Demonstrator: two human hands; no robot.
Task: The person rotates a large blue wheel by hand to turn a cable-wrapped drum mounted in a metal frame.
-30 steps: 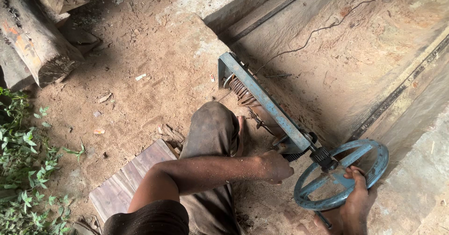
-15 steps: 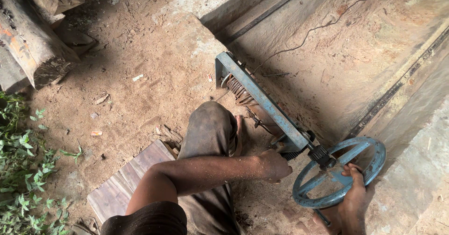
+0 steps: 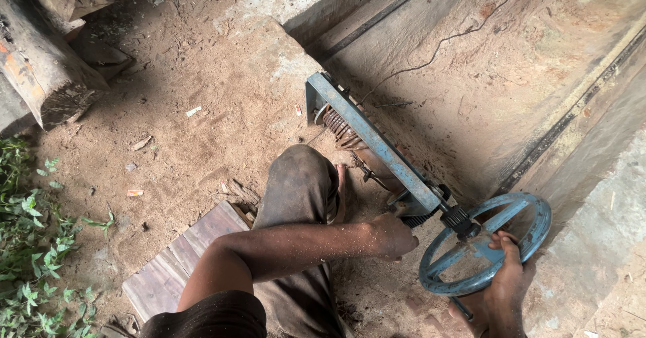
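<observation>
My right hand point(image 3: 508, 277) clenches the near rim of the round blue-grey metal handwheel point(image 3: 486, 242), fingers wrapped over it so I can lean on the wheel from below. My left hand point(image 3: 393, 235) reaches across my knee and presses by the gear end of the long blue-grey steel frame point(image 3: 373, 143), whether gripping I cannot tell, apparently to steady it. The wheel lies just right of that hand, at the frame's near end, above the sawdust-covered ground point(image 3: 202, 116).
</observation>
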